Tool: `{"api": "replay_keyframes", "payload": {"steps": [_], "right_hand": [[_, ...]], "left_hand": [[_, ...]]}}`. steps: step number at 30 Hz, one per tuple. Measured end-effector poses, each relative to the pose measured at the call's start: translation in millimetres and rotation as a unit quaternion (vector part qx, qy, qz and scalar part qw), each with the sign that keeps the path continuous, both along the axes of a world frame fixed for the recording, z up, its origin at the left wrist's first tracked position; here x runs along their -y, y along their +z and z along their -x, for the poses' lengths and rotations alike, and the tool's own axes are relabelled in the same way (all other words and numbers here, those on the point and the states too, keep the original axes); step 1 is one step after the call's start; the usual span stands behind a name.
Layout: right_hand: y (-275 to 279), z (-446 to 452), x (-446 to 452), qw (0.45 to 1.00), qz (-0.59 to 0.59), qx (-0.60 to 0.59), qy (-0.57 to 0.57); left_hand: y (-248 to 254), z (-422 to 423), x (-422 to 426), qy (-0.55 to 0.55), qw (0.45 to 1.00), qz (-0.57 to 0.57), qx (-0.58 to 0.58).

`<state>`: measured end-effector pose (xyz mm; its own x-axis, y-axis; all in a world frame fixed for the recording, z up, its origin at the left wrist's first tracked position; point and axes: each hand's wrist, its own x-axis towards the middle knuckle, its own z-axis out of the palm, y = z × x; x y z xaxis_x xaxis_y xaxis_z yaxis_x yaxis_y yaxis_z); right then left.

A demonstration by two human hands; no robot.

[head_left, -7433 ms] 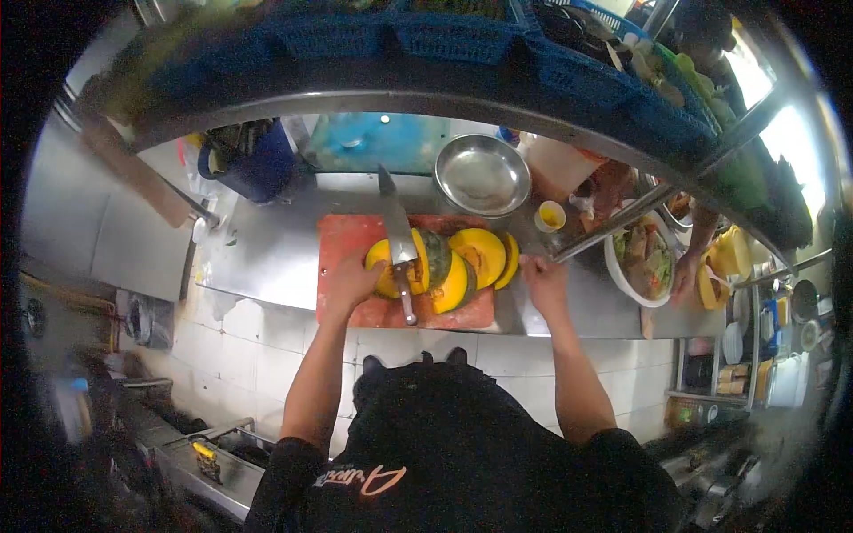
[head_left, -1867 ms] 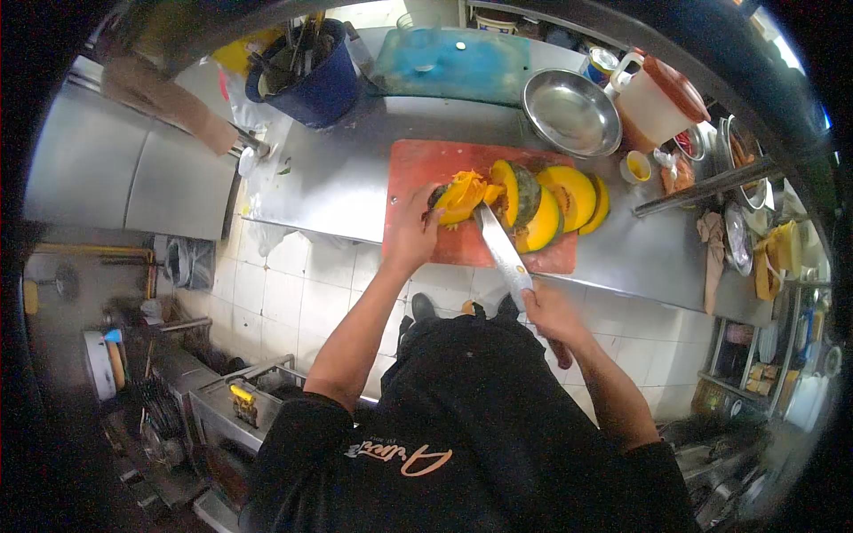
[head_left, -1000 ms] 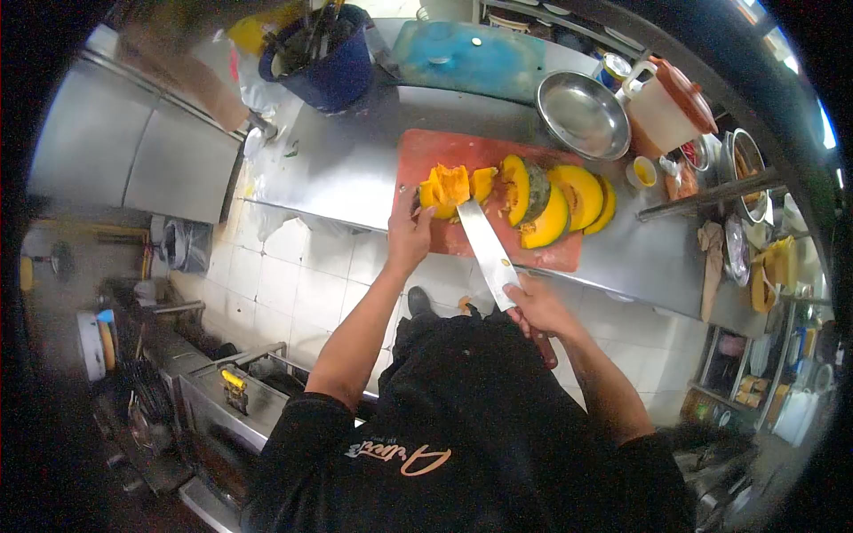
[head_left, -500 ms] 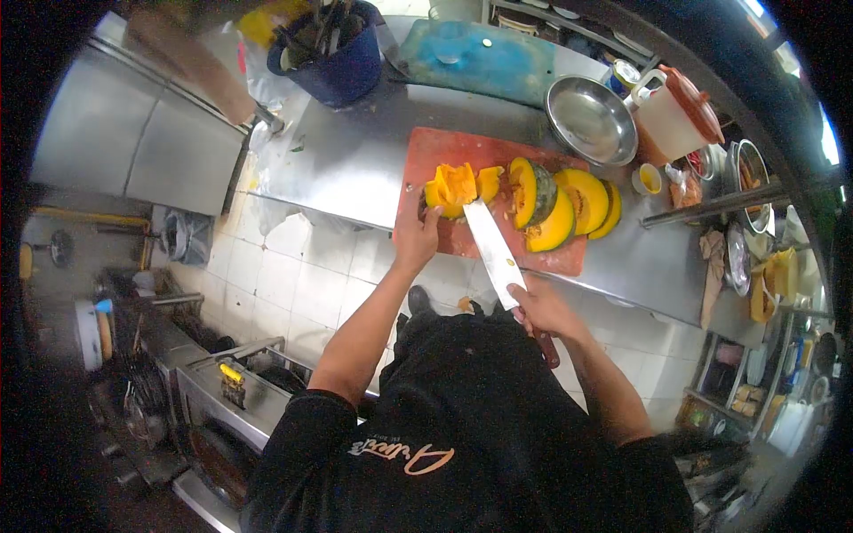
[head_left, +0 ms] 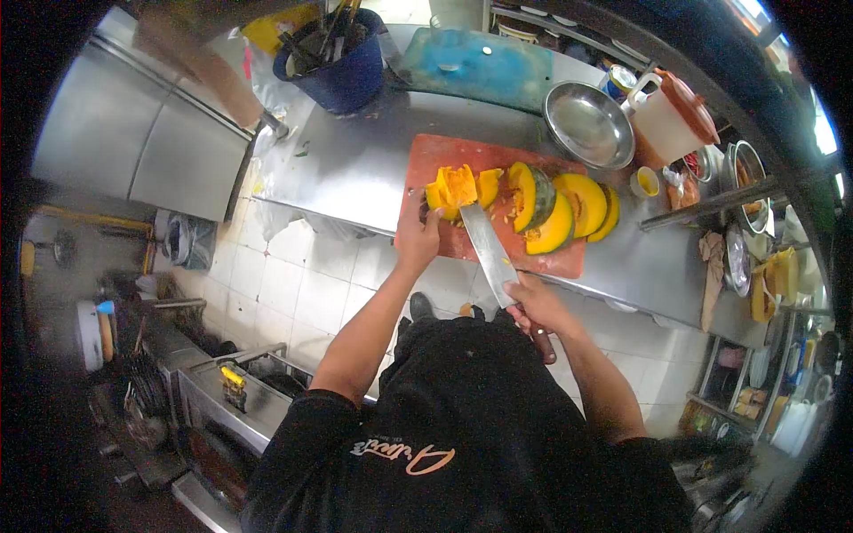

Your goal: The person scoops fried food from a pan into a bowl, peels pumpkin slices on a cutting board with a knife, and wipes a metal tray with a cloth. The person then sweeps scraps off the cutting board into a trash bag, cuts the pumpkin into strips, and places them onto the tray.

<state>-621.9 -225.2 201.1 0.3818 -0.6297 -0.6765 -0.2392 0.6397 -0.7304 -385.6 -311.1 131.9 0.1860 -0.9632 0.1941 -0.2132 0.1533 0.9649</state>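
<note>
My left hand [head_left: 418,235] is closed on a pumpkin piece [head_left: 436,194] near the left edge of the red cutting board [head_left: 426,151]. Seen at the front edge of the board, my right hand [head_left: 538,306] grips the handle of a large knife [head_left: 487,251]. The blade's far end touches a loose chunk of orange flesh [head_left: 458,186] at the held piece. Another yellow piece [head_left: 487,186] lies just right of it, with seeds scattered nearby. Thick green-skinned pumpkin slices [head_left: 551,225] lean on each other at the board's right side.
Behind the board stand a steel bowl [head_left: 588,126], a blue-green board [head_left: 475,67] and a dark blue bucket [head_left: 333,75] with utensils. To the right are a lidded jug [head_left: 671,120], a small yellow-filled cup [head_left: 646,182] and a metal rail [head_left: 711,205].
Over the last seconds the knife has gone from lying on the pumpkin into my right hand, and the piece at my left hand has been cut into. Since half a second ago, little has moved.
</note>
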Motion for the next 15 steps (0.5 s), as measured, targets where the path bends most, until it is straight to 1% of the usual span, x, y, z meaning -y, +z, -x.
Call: {"api": "replay_keyframes", "payload": {"steps": [2, 5, 6, 7, 8, 11, 14, 15], "right_hand": [[-3, 9, 2, 0.989, -0.105, 0.093, -0.047], [-4, 3, 3, 1.000, 0.024, -0.004, 0.013], [-10, 1, 1, 0.993, 0.103, -0.054, 0.029], [-22, -2, -1, 0.977, 0.181, -0.104, 0.045], [-19, -7, -1, 0.952, 0.257, -0.153, 0.059], [0, -12, -3, 0.986, 0.100, -0.117, 0.056], [-10, -5, -2, 0.989, 0.101, -0.106, 0.037], [-10, -3, -2, 0.985, 0.123, -0.116, 0.033]], "left_hand": [[-5, 0, 1, 0.008, 1.000, 0.021, 0.013], [-8, -1, 1, 0.000, 1.000, 0.014, 0.003], [-11, -2, 1, 0.003, 1.000, 0.023, 0.017], [-14, -3, 2, 0.006, 0.999, 0.032, 0.032], [-14, -3, 3, 0.008, 0.998, 0.042, 0.046], [-11, 0, 0, 0.032, 0.997, 0.050, 0.047], [3, 1, -3, 0.014, 1.000, -0.013, 0.017], [3, 0, -3, 0.017, 0.999, -0.002, 0.028]]}}
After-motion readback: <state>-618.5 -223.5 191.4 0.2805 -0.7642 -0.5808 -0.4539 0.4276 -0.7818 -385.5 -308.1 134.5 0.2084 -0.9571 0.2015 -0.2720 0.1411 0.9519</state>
